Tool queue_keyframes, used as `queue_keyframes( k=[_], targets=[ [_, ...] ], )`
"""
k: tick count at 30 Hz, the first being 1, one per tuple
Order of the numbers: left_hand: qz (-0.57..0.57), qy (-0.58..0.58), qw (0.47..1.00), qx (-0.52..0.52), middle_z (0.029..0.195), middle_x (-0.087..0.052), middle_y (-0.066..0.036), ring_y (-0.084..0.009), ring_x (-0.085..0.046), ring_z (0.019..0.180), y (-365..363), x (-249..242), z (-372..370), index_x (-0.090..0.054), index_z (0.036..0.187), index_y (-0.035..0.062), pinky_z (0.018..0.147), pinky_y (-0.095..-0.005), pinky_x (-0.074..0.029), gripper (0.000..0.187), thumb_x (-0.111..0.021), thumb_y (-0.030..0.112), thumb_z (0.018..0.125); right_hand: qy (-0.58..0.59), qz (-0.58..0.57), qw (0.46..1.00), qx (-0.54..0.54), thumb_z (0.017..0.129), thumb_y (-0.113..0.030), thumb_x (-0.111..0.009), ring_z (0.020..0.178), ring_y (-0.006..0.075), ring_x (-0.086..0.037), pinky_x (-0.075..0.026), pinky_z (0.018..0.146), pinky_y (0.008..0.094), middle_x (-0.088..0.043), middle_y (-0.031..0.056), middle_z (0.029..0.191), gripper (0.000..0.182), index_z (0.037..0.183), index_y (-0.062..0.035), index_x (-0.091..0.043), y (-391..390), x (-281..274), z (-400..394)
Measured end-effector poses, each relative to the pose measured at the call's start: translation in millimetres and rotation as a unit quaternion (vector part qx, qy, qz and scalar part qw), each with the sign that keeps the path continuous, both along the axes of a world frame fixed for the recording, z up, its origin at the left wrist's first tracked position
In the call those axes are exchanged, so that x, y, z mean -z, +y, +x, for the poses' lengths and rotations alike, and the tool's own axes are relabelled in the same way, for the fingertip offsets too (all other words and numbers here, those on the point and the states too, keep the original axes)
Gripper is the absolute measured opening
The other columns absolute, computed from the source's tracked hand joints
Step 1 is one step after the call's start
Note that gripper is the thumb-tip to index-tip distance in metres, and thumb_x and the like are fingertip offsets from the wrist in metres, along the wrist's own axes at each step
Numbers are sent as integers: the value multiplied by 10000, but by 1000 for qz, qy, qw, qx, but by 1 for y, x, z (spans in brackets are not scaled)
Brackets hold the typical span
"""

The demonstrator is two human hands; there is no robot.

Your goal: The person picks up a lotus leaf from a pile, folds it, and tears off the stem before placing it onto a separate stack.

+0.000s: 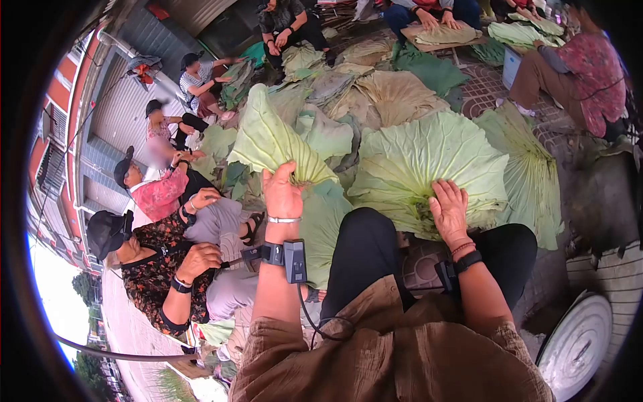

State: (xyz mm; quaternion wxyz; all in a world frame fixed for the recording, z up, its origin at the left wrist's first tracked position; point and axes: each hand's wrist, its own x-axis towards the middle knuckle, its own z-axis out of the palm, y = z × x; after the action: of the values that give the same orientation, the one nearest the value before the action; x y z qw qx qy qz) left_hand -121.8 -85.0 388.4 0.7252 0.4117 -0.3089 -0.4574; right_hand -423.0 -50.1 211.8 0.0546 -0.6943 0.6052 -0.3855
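My left hand (pixel 284 191) is closed round the stem end of a pale green leaf (pixel 268 134), which stands raised and partly folded above other leaves. Over my knees spreads a stack of large round green leaves (pixel 429 161) with ribs fanning from the middle. My right hand (pixel 450 209) lies on its near edge, palm down with the fingers stretched out. Beside that stack on the right hangs another broad green leaf (pixel 529 177). The underside of the stack is hidden.
A wide pile of green and brown leaves (pixel 395 94) covers the ground ahead. Several people sit around it, one close on my left (pixel 174 268). A round metal lid (pixel 577 345) is at the lower right, and a blue box (pixel 512 67) stands at the upper right.
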Motion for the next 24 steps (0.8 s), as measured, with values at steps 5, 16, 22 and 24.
queue_keyframes(
  k=[5,16,22,24],
  targets=[
    [-86,49,991,93,1018,-599,-79,-236,-601,920,-23,-41,-44,-487,1113,49,772,-412,-507,358,-595,4,774,4,-3,1000,6,891,-354,-463,1224,318,-384,-193,1045,502,-505,120,1255,425,1206,-78,-534,1,0,-1],
    [-38,265,903,337,1102,-606,-140,-273,-593,1005,-64,-11,-138,-523,1114,-12,867,-425,-485,285,-554,59,840,-14,-11,1000,3,881,-356,-477,1214,319,-391,-203,1032,511,-510,111,1237,413,1184,-83,-539,0,-3,-1],
    [175,222,918,278,1074,-597,-122,-292,-572,995,-64,109,-164,-506,1103,-1,885,-429,-460,253,-543,77,866,-18,-12,1000,10,868,-341,-501,1213,316,-390,-201,1029,513,-510,106,1233,406,1179,-83,-538,1,-4,0],
    [317,167,891,278,1028,-596,-101,-262,-568,956,-55,131,-166,-521,1081,50,841,-405,-473,227,-562,132,873,-14,-9,1000,12,865,-335,-507,1209,316,-392,-203,1025,514,-512,109,1221,406,1178,-79,-537,0,-2,1]
  ],
)
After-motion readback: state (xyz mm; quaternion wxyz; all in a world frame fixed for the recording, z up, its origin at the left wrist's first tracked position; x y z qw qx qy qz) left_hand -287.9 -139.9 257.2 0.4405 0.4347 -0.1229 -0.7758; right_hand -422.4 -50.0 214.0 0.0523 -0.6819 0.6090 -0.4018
